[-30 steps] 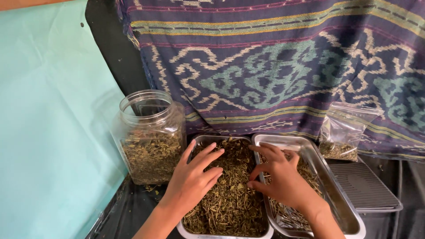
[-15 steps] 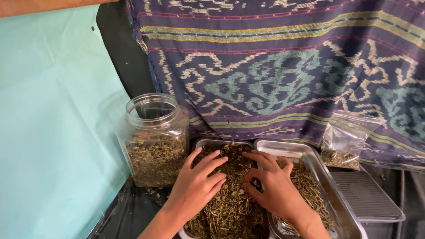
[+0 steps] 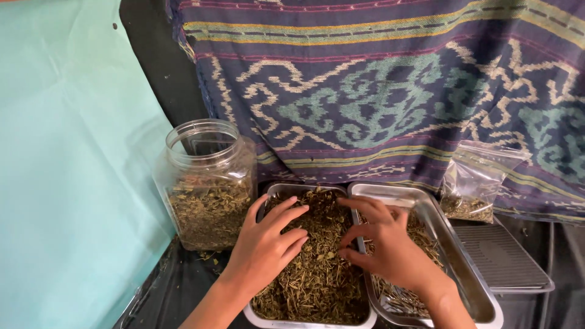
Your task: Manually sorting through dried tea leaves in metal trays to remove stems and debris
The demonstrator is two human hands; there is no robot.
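Two steel trays stand side by side. The left tray (image 3: 274, 190) is heaped with dried green-brown herb bits (image 3: 317, 274). The right tray (image 3: 454, 247) holds a thinner layer of the same stuff. My left hand (image 3: 265, 247) lies palm down on the heap in the left tray, fingers spread. My right hand (image 3: 384, 244) rests over the rim between the trays, fingers curled into the herbs as if pinching some. What the fingertips hold is hidden.
A clear plastic jar (image 3: 207, 183), lid off and half full of dried herbs, stands left of the trays. A small clear bag (image 3: 475, 183) with some herbs leans against the patterned woven cloth (image 3: 390, 91). A grey ridged lid (image 3: 499, 256) lies at right. A turquoise sheet (image 3: 67, 183) covers the left.
My right hand drew left toward the tray divider and curled its fingers, then stayed there. The left hand has barely moved. The view shifted slightly.
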